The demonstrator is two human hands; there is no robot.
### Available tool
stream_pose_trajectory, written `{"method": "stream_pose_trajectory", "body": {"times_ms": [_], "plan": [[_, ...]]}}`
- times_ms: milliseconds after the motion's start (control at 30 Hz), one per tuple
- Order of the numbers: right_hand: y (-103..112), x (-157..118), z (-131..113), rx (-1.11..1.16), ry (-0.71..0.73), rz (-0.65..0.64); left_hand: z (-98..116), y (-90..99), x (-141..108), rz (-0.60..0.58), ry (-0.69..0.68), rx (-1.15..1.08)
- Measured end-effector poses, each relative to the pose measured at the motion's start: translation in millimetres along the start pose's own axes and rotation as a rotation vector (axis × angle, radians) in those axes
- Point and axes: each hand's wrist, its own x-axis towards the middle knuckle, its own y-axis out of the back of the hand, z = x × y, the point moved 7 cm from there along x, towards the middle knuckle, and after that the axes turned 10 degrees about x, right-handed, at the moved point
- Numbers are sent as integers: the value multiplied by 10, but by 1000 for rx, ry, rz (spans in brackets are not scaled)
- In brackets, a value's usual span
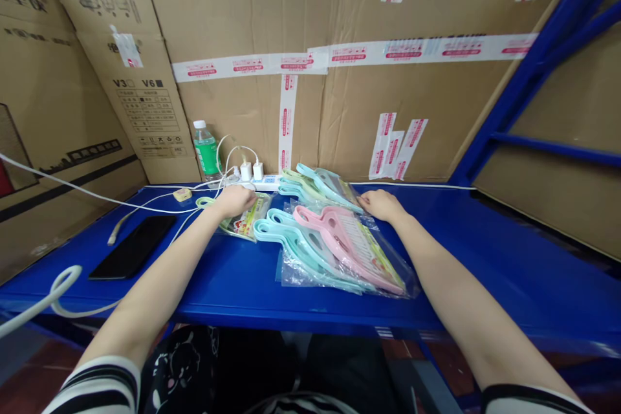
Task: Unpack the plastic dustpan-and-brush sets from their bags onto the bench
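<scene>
Left hand (235,200): held flat, unclenched, on a printed plastic packet (248,220).
Right hand (381,205): held open, nearest the bagged pink plastic brush (347,242).
Long axis: laid diagonally, back left to front right.

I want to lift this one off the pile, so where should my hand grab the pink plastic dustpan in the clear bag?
Take the pink plastic dustpan by its narrow handle, through the clear plastic bag, coming from above with your right hand. It lies on top of the pale blue plastic dustpans, so the handle is exposed, and it looks slimmer than the wide head.
</scene>
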Motion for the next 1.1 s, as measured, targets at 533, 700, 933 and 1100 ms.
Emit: {"method": "stream_pose_trajectory", "body": {"times_ms": [533,700,933,1100], "plan": [[30,-42,-65,-37,24,-5,-37,-151,20,68,-50,-112],[59,-48,-63,-53,39,31,-104,-158,-8,96,-41,-120],[51,19,23,-76,32,97,-136,-142,-25,104,-13,-92],[61,16,66,-76,48,151,-100,-125,-29,81,-25,-77]]}}
